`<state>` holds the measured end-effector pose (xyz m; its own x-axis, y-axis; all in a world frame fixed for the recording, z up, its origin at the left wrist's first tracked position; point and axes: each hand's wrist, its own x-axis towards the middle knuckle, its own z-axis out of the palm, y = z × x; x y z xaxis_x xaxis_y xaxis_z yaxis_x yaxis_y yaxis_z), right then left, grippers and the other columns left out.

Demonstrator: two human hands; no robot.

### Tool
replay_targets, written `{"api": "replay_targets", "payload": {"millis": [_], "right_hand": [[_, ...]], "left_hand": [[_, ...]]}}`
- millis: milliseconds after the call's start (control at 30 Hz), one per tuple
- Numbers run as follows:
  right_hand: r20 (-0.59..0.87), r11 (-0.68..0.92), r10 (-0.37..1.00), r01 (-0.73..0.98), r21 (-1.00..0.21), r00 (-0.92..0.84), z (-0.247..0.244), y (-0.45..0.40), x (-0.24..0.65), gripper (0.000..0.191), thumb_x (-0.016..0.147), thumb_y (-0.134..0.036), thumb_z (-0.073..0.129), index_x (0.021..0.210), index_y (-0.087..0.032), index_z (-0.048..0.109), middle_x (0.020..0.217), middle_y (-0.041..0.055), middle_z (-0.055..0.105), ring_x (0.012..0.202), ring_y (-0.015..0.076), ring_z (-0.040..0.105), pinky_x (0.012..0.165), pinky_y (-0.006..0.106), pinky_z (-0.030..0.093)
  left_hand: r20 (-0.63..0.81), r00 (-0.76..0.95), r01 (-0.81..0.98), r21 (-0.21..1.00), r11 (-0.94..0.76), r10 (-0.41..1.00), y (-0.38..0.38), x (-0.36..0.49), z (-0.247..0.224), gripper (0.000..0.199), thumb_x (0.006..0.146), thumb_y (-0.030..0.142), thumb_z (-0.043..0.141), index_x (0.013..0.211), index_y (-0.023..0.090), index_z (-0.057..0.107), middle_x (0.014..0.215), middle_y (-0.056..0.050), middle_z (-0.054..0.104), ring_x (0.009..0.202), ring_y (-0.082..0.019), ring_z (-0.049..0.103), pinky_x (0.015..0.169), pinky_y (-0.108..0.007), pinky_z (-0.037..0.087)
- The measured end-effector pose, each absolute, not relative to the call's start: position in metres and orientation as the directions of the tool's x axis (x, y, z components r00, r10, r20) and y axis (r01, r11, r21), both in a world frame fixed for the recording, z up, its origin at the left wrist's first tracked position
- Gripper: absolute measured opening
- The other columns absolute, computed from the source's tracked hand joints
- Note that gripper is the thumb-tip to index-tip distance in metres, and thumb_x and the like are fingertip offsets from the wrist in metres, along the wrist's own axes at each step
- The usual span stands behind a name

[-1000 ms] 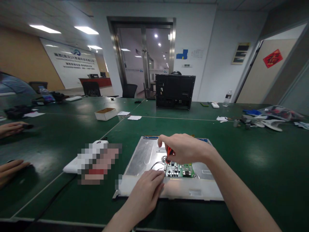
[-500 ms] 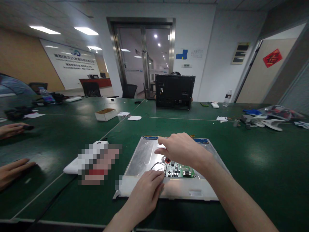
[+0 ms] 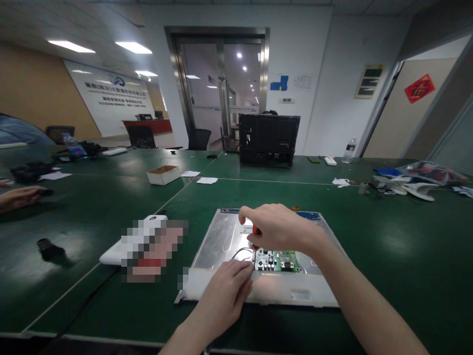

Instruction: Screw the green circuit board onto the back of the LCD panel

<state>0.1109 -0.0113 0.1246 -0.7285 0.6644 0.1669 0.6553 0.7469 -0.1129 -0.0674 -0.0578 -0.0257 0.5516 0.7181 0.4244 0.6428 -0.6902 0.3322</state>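
A flat metal-backed display panel (image 3: 221,234) lies on the table in front of me, with a green circuit board (image 3: 288,261) at its middle. My right hand (image 3: 275,227) is over the board, closed round the red and black handle of a screwdriver (image 3: 255,237). The handle stands roughly upright above the board's left edge; its tip is not clear to see. My left hand (image 3: 229,283) rests on the panel's pale lower strip, fingers stretched out and fingertips at the board's lower left corner. Thin dark wires (image 3: 239,252) curve just above those fingertips.
To the left lies a white device (image 3: 114,252), partly pixelated, with a black cable. Further left are a small black object (image 3: 50,250) and another person's hand (image 3: 22,197). A small open box (image 3: 163,175), a black monitor housing (image 3: 269,140) and scattered parts (image 3: 402,186) stand farther back.
My right hand has shifted slightly and its fingers curl more, showing more of the red handle. My left hand stays put. At left, another person's nearer hand has gone, and a black object stands there.
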Motion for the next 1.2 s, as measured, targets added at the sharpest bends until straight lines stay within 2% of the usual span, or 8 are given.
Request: {"api": "replay_targets", "payload": {"millis": [200, 300, 367, 467, 600, 700, 933, 1200], "right_hand": [[0.102, 0.749, 0.652, 0.618, -0.237, -0.751, 0.125, -0.01, 0.114, 0.032, 0.075, -0.022, 0.061, 0.106, -0.02, 0.053, 0.089, 0.0034, 0.069, 0.076, 0.0174, 0.059, 0.056, 0.024, 0.032], [0.109, 0.724, 0.688, 0.669, -0.171, -0.717, 0.127, -0.013, 0.112, 0.025, 0.077, -0.023, 0.06, 0.102, -0.021, 0.058, 0.09, 0.0039, 0.07, 0.078, 0.0189, 0.061, 0.054, 0.025, 0.031], [0.115, 0.678, 0.735, 0.726, -0.115, -0.668, 0.128, -0.016, 0.11, 0.024, 0.08, -0.033, 0.062, 0.1, -0.02, 0.06, 0.086, 0.0044, 0.07, 0.075, 0.0203, 0.062, 0.053, 0.026, 0.031], [0.133, 0.603, 0.794, 0.797, -0.046, -0.593, 0.128, -0.017, 0.106, 0.036, 0.079, -0.053, 0.061, 0.094, -0.02, 0.065, 0.08, 0.0055, 0.071, 0.071, 0.022, 0.064, 0.05, 0.027, 0.031], [0.17, 0.58, 0.805, 0.814, -0.021, -0.569, 0.126, -0.015, 0.103, 0.049, 0.086, -0.062, 0.045, 0.081, -0.02, 0.068, 0.072, 0.0053, 0.07, 0.065, 0.0205, 0.064, 0.048, 0.027, 0.029], [0.166, 0.583, 0.802, 0.813, -0.009, -0.574, 0.125, -0.013, 0.102, 0.052, 0.09, -0.059, 0.04, 0.074, -0.019, 0.069, 0.068, 0.0059, 0.069, 0.063, 0.0183, 0.062, 0.048, 0.026, 0.027], [0.155, 0.639, 0.764, 0.768, -0.042, -0.627, 0.126, -0.014, 0.106, 0.02, 0.086, -0.036, 0.054, 0.091, -0.02, 0.066, 0.074, 0.0032, 0.069, 0.063, 0.0157, 0.058, 0.049, 0.026, 0.024], [0.119, 0.704, 0.71, 0.702, -0.109, -0.694, 0.128, -0.014, 0.113, 0.022, 0.079, -0.024, 0.053, 0.101, -0.017, 0.057, 0.085, 0.0056, 0.069, 0.07, 0.0166, 0.058, 0.051, 0.024, 0.026]], "left_hand": [[0.45, 0.536, 0.64, 0.336, -0.691, 0.715, -0.059, -0.067, -0.024, 0.029, 0.088, 0.015, 0.047, 0.112, 0.019, 0.062, 0.106, -0.009, 0.065, 0.097, -0.023, 0.061, 0.085, -0.039, 0.052], [0.429, 0.54, 0.644, 0.342, -0.684, 0.724, -0.059, -0.066, -0.023, 0.03, 0.088, 0.014, 0.046, 0.113, 0.018, 0.061, 0.108, -0.01, 0.065, 0.098, -0.024, 0.06, 0.085, -0.04, 0.052], [0.414, 0.545, 0.648, 0.344, -0.68, 0.729, -0.059, -0.066, -0.023, 0.029, 0.088, 0.014, 0.045, 0.113, 0.018, 0.061, 0.108, -0.01, 0.065, 0.099, -0.024, 0.06, 0.086, -0.041, 0.052], [0.409, 0.547, 0.646, 0.348, -0.679, 0.73, -0.059, -0.067, -0.023, 0.03, 0.089, 0.014, 0.045, 0.113, 0.018, 0.061, 0.109, -0.01, 0.064, 0.1, -0.024, 0.059, 0.087, -0.041, 0.052], [0.415, 0.544, 0.648, 0.345, -0.679, 0.729, -0.059, -0.067, -0.023, 0.031, 0.088, 0.013, 0.045, 0.113, 0.019, 0.06, 0.11, -0.009, 0.064, 0.101, -0.024, 0.059, 0.087, -0.041, 0.051], [0.431, 0.548, 0.64, 0.336, -0.691, 0.717, -0.059, -0.067, -0.024, 0.032, 0.087, 0.012, 0.045, 0.114, 0.019, 0.06, 0.109, -0.009, 0.064, 0.1, -0.024, 0.059, 0.087, -0.041, 0.051], [0.435, 0.55, 0.635, 0.337, -0.695, 0.713, -0.06, -0.068, -0.024, 0.03, 0.088, 0.013, 0.045, 0.114, 0.018, 0.06, 0.109, -0.01, 0.064, 0.099, -0.024, 0.059, 0.086, -0.04, 0.052], [0.429, 0.548, 0.633, 0.349, -0.691, 0.718, -0.06, -0.067, -0.021, 0.029, 0.088, 0.014, 0.045, 0.113, 0.019, 0.06, 0.108, -0.01, 0.065, 0.098, -0.023, 0.06, 0.085, -0.04, 0.052]]}}
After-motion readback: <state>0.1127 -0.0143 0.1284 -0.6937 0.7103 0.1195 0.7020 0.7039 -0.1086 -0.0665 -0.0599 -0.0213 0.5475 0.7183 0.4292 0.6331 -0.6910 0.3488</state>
